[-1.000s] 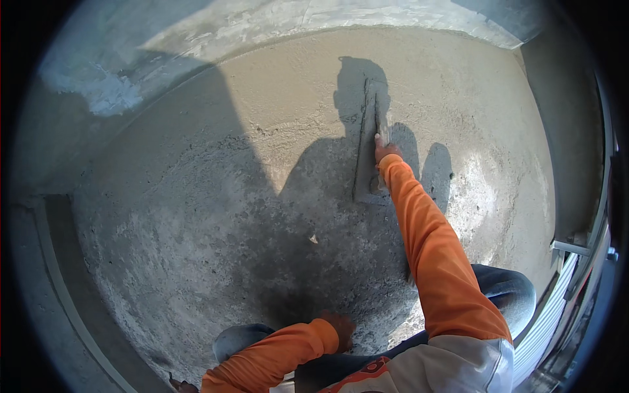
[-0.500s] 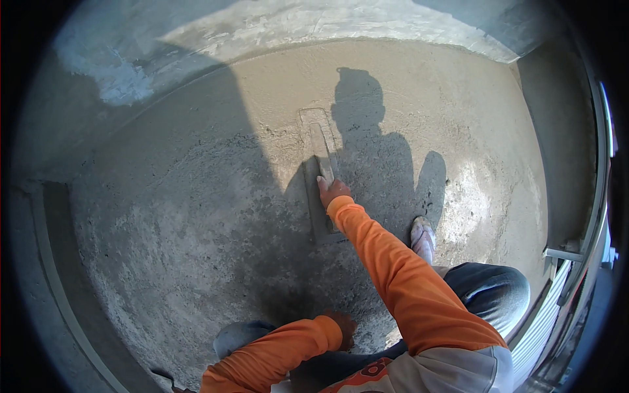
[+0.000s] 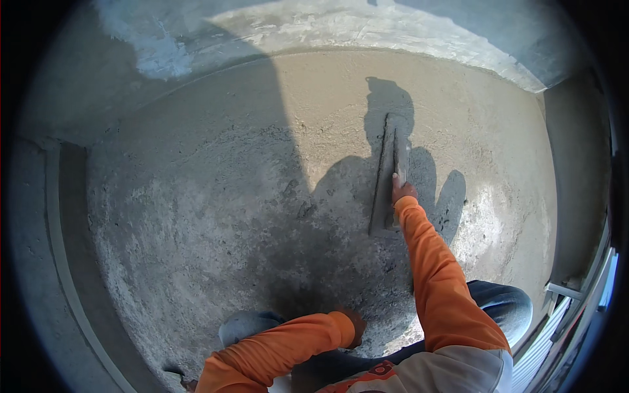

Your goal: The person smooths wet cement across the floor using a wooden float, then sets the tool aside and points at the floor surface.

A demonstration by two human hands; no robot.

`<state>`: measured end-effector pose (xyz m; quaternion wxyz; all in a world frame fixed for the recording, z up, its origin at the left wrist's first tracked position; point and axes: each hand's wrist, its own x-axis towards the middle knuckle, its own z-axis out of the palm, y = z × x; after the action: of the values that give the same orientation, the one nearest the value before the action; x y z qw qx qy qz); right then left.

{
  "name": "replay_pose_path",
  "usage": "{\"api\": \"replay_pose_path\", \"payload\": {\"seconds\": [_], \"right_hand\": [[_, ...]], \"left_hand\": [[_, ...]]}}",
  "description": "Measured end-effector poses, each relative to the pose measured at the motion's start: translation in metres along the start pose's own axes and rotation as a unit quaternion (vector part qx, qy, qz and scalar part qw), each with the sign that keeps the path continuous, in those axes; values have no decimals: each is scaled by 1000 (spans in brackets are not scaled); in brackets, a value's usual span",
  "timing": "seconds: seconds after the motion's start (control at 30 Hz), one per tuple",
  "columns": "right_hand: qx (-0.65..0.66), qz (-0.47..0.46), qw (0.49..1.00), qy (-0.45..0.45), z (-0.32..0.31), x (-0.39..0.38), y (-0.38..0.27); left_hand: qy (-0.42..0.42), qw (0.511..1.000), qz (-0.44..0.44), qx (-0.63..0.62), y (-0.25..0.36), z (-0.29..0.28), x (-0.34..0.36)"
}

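Overtilting the plastering float (image 3: 386,178) the right hand (image 3: 404,190) grips could gouge mortar (image 3: 452,128); the left hand's (image 3: 356,327) closure is unclear.

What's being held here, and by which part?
A long rectangular hand float, held by its handle in the right grip. Whether the left grip holds anything can't be told.

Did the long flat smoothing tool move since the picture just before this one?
Yes. The smoothing tool, in the person's right hand, has moved rightward, closer to the grey side wall on the right.
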<state>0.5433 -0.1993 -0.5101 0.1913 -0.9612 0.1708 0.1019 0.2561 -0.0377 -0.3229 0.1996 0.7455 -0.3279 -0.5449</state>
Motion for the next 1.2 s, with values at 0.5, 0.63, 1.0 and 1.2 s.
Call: {"api": "replay_pose_path", "payload": {"seconds": [0.5, 0.63, 1.0, 1.2], "right_hand": [[-59, -208, 952, -216, 56, -113, -149], [-127, -307, 888, -317, 39, -199, -115], [-6, -101, 992, -71, 20, -81, -83], [-43, -154, 982, -103, 49, -76, -85]], "left_hand": [[-25, 1000, 5, -14, -4, -1, -2], [-14, 1000, 19, 0, -4, -2, -2], [-5, 1000, 26, -6, -8, -1, -19], [-4, 999, 31, 10, 1, -9, -19]]}}
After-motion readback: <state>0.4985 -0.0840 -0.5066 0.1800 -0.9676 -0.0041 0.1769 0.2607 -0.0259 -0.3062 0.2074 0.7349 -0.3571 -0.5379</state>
